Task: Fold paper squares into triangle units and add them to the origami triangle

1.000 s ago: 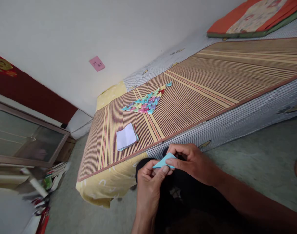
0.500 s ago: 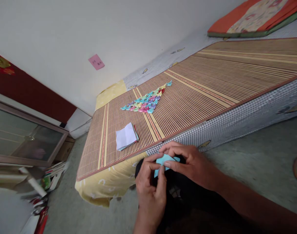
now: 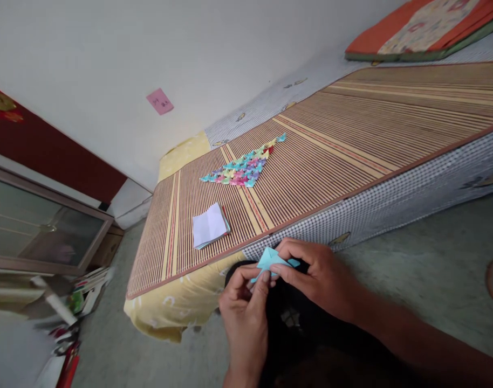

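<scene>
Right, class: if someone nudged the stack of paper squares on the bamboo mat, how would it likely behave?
The stack of paper squares looks thin and creased, so it is probably very light and floppy. Its sheets lie loose and slightly fanned, so a push would likely spread them rather than move them together. The ribbed bamboo mat may snag the bottom sheet.

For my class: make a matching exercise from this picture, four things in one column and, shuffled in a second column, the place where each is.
Things:
1. light blue folded paper
2. stack of paper squares
3. triangle of small folded pieces
4. pink note

Places:
A. stuck on the white wall
B. far side of the bamboo mat
C. pinched between the left hand and right hand
D. near edge of the bamboo mat

Pairs: 1-C, 2-D, 3-B, 4-A
</scene>
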Available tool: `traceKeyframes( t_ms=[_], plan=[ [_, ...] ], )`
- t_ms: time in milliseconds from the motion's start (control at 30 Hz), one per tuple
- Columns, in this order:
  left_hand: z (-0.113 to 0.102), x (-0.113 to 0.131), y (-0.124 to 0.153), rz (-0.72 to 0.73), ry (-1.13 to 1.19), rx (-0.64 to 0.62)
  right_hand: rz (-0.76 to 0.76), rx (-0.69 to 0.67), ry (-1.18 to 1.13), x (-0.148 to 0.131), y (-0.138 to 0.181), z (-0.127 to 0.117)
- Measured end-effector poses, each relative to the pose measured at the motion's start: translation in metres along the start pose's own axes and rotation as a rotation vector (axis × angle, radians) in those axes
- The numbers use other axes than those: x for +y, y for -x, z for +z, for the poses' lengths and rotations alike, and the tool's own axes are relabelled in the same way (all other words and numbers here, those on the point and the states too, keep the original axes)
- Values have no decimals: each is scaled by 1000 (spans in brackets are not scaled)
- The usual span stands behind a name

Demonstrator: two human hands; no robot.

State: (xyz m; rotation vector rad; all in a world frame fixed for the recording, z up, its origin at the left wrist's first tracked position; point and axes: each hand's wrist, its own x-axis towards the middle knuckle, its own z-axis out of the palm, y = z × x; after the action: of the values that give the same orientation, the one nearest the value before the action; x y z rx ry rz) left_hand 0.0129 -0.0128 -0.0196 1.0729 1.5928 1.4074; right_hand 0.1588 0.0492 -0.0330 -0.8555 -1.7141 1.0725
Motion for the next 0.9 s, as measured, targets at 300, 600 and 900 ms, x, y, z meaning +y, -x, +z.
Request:
traceKeyframes(
  t_ms=[300, 600, 900],
  plan=[
    [2, -4, 3, 43, -29, 39, 79, -24, -124, -2, -2, -5],
    [6, -11, 4, 44, 71, 110, 155, 31, -120, -1, -1, -3],
    [7, -11, 4, 86, 12, 116, 209, -19, -140, -1, -4, -4]
  ],
)
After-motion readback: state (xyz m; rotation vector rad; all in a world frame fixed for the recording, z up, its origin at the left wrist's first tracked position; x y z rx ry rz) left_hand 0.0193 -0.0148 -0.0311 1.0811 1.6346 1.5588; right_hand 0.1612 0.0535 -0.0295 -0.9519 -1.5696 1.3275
